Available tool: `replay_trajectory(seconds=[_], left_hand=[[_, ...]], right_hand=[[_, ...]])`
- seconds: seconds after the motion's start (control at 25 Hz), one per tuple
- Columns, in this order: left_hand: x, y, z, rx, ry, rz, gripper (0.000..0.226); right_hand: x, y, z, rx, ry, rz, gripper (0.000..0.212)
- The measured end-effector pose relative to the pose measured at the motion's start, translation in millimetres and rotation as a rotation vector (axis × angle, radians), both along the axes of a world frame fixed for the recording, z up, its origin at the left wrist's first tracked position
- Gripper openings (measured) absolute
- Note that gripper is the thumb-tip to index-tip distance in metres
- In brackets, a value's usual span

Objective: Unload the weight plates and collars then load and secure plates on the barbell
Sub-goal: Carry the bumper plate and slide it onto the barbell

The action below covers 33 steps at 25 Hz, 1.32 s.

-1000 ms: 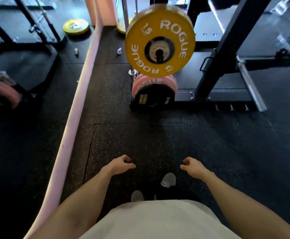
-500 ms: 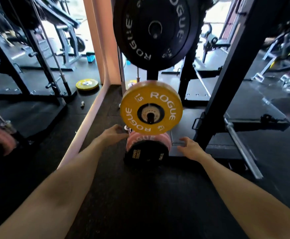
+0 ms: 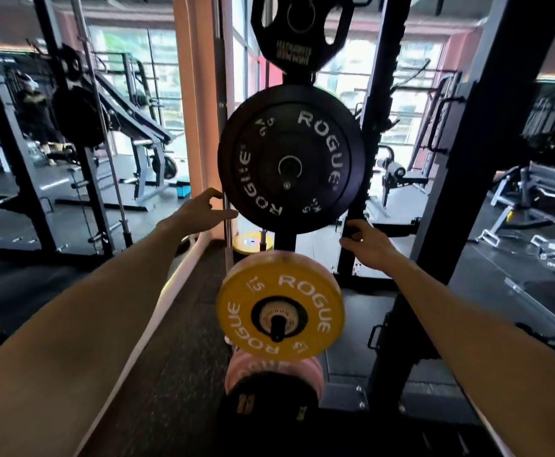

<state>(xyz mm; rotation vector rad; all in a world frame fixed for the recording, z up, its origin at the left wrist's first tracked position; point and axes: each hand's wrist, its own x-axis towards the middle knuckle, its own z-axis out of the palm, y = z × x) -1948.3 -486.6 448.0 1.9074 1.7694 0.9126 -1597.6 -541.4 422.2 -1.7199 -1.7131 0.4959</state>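
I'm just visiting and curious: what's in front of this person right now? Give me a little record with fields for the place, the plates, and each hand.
place: gym, at a black storage rack
top plate: black plate with grip holes, only partly in view
middle plate: big black plate
lower plate: yellow plate, marked 15
bottom plates: pink plate behind a small black plate
left hand: left hand at the big black plate's left edge, fingers spread
right hand: right hand at its lower right edge
grip: contact unclear
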Motion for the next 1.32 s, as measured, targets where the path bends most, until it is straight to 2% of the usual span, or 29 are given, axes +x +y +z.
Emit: replay_trajectory(seconds=[0.2,0.44,0.6,0.76,0.84,0.92,1.08,1.12,1.2,1.32], left_hand=[[-9,80,64,0.168,-0.012,-0.022,0.071],[-11,185,105,0.265,0.024,0.028,0.104],[-9,248,108,0.275,-0.008,0.015,0.118],[2,295,112,0.29,-0.069,-0.009,0.11],[9,312,111,0.304,-0.109,-0.015,0.102],[15,324,109,0.318,-0.14,-0.021,0.1],[13,335,105,0.359,-0.094,-0.018,0.1],[12,335,104,0.363,-0.087,-0.023,0.099],[10,333,103,0.376,-0.09,-0.035,0.096],[9,323,102,0.395,-0.091,-0.069,0.095]], right_hand=[[14,75,76,0.175,0.01,-0.043,0.049],[28,176,132,0.292,0.061,-0.092,0.057],[29,232,153,0.302,0.089,-0.13,0.081],[31,279,157,0.277,0.08,-0.151,0.122],[30,299,157,0.255,0.109,-0.147,0.129],[26,312,158,0.247,0.127,-0.156,0.124],[23,321,161,0.293,-0.017,-0.166,0.071],[23,323,160,0.299,-0.027,-0.16,0.065],[23,321,160,0.305,-0.025,-0.16,0.07],[25,314,161,0.286,-0.001,-0.202,0.108]])
